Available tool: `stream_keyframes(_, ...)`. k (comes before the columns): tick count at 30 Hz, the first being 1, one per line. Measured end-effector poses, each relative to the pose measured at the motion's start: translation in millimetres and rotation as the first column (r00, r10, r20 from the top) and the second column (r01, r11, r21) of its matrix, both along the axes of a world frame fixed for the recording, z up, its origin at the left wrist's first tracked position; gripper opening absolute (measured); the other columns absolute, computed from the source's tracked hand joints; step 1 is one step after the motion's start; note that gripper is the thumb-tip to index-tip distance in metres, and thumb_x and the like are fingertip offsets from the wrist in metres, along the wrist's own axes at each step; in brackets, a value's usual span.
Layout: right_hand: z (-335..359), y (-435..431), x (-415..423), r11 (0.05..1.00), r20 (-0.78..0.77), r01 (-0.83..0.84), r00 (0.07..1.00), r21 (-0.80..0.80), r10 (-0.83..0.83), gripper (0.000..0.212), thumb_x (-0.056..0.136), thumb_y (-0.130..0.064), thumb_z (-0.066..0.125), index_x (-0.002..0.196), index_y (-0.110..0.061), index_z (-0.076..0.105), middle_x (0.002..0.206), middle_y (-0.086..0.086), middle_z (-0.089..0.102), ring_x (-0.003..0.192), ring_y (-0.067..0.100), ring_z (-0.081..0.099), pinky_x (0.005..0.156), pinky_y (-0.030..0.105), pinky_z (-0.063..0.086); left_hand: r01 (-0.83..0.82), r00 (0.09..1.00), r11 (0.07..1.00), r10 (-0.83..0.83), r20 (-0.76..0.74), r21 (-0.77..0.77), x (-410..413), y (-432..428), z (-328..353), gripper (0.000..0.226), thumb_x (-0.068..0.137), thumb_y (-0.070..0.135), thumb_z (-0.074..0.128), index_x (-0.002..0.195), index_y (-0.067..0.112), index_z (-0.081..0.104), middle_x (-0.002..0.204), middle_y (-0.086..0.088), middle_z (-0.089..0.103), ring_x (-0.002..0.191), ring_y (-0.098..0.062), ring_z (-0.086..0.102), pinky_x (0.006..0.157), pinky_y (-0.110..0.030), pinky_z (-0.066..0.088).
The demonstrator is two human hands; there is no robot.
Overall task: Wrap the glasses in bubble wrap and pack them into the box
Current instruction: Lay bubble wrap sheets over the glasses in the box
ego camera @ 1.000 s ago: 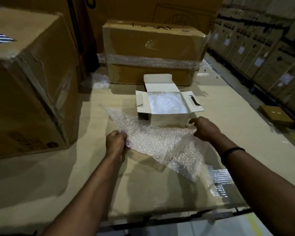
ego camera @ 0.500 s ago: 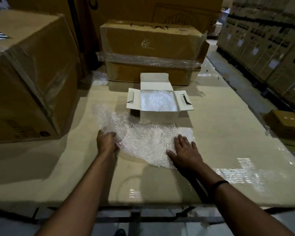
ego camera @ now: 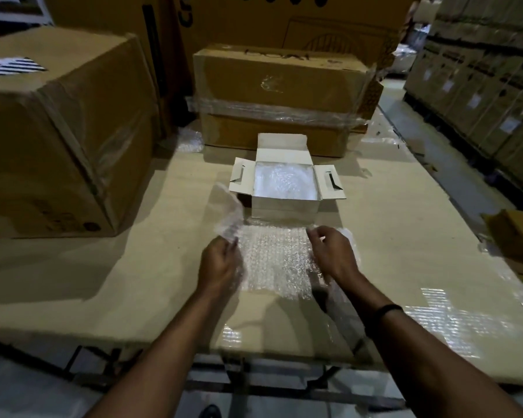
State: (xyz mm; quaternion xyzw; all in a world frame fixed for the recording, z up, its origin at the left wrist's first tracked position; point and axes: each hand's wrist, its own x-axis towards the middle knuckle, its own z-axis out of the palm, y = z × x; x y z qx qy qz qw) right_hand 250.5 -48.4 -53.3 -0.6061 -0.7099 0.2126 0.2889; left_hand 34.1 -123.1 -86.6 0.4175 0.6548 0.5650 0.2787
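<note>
A sheet of clear bubble wrap (ego camera: 277, 260) lies on the cardboard-covered work surface (ego camera: 405, 251), just in front of a small white box (ego camera: 284, 206). The box stands open with its flaps out, and bubble wrap fills its inside (ego camera: 284, 181). My left hand (ego camera: 221, 267) grips the sheet's left edge, which curls up toward the box. My right hand (ego camera: 334, 253) pinches the sheet's right edge, and more wrap hangs under that wrist. No bare glass shows anywhere.
A large taped carton (ego camera: 281, 98) stands right behind the white box. Another big carton (ego camera: 58, 131) fills the left side. Stacked cartons (ego camera: 480, 86) line the aisle at right, and a small brown box (ego camera: 517, 236) sits at the right edge. A scrap of wrap (ego camera: 189, 140) lies at the back.
My right hand has lifted off the flat sheet and now pinches its right edge. The left edge has been raised and curls upward. The view has moved closer.
</note>
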Motion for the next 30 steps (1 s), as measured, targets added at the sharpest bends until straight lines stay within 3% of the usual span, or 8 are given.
stream_keyframes(3,24.1,7.9,-20.8,0.923,-0.436,-0.095,0.896,-0.372,-0.083,0.061,0.091,-0.064,0.045,0.094,-0.007,0.067,0.086,0.007,0.071,0.069,0.023,0.061,0.061,0.032,0.045,0.183,0.876,0.978,-0.116,-0.469,0.101,14.0,1.1,-9.2,0.026,0.090,0.014,0.052,0.105,0.004,0.071,0.103,-0.013,0.071,0.095,-0.018,0.060,0.083,-0.023,0.043)
stream_keyframes(6,32.0,12.1,-28.7,0.843,-0.524,-0.213,0.846,-0.494,-0.094,0.066,0.079,-0.072,0.057,0.101,-0.011,0.066,0.092,0.010,0.072,0.066,0.025,0.065,0.054,0.030,0.046,0.318,0.727,0.946,-0.205,-0.655,0.057,29.8,4.4,-12.9,0.043,0.086,0.011,0.059,0.128,0.011,0.063,0.128,-0.007,0.065,0.115,-0.022,0.060,0.100,-0.032,0.045)
stream_keyframes(10,23.6,19.3,-17.9,0.876,-0.444,-0.105,0.886,-0.470,-0.131,0.015,0.081,-0.011,0.076,0.085,-0.004,0.064,0.079,0.015,0.068,0.055,0.021,0.062,0.051,0.027,0.045,0.346,0.567,0.924,-0.346,-0.748,-0.164,36.3,-1.1,-11.6,0.076,0.082,0.067,0.054,0.143,0.022,0.048,0.148,0.001,0.047,0.135,-0.021,0.041,0.112,-0.040,0.030)
stream_keyframes(12,17.5,25.2,-1.3,0.875,-0.394,-0.031,0.900,-0.484,-0.186,0.016,0.079,0.000,0.074,0.088,-0.003,0.061,0.069,0.016,0.062,0.049,0.019,0.059,0.046,0.023,0.040,0.335,0.524,0.922,-0.354,-0.774,-0.194,33.7,-5.2,-10.4,0.095,0.070,0.089,0.039,0.142,0.027,0.049,0.150,0.004,0.043,0.139,-0.020,0.035,0.113,-0.042,0.024)
stream_keyframes(17,2.1,35.6,48.1,0.894,-0.167,0.147,0.957,-0.423,-0.236,0.026,0.076,-0.006,0.079,0.099,-0.003,0.067,0.061,0.009,0.062,0.046,0.016,0.054,0.044,0.022,0.042,0.204,0.673,0.961,-0.276,-0.687,-0.186,26.2,4.9,-8.3,0.088,0.075,0.089,0.015,0.128,0.037,0.062,0.144,0.008,0.050,0.135,-0.017,0.037,0.106,-0.040,0.021)
stream_keyframes(23,-16.6,37.3,71.2,0.936,0.104,0.229,0.973,-0.267,-0.208,0.034,0.074,-0.027,0.080,0.100,-0.008,0.069,0.098,0.010,0.070,0.096,0.028,0.066,0.072,0.027,0.045,0.114,0.650,0.925,-0.345,-0.677,-0.363,33.1,16.2,-15.2,0.037,0.092,0.052,0.054,0.123,0.035,0.064,0.141,0.008,0.051,0.131,-0.018,0.040,0.103,-0.037,0.022)
stream_keyframes(27,-24.5,32.3,75.0,0.894,0.173,0.347,0.935,-0.284,-0.309,0.039,0.079,-0.046,0.069,0.090,-0.010,0.060,0.095,0.012,0.067,0.083,0.031,0.064,0.064,0.030,0.046,-0.093,0.697,0.932,-0.189,-0.691,-0.349,36.1,22.2,-11.3,0.048,0.089,0.053,0.057,0.130,0.030,0.057,0.136,0.001,0.053,0.123,-0.026,0.045,0.097,-0.039,0.030)
stream_keyframes(30,-23.6,29.5,73.6,0.861,0.207,0.364,0.929,-0.355,-0.308,0.037,0.075,-0.042,0.072,0.078,-0.009,0.056,0.084,0.012,0.067,0.070,0.028,0.064,0.057,0.027,0.044,-0.217,0.666,0.870,-0.199,-0.719,-0.442,32.2,31.4,-10.4,0.053,0.088,0.063,0.050,0.121,0.024,0.060,0.129,-0.007,0.054,0.117,-0.032,0.044,0.094,-0.042,0.031)
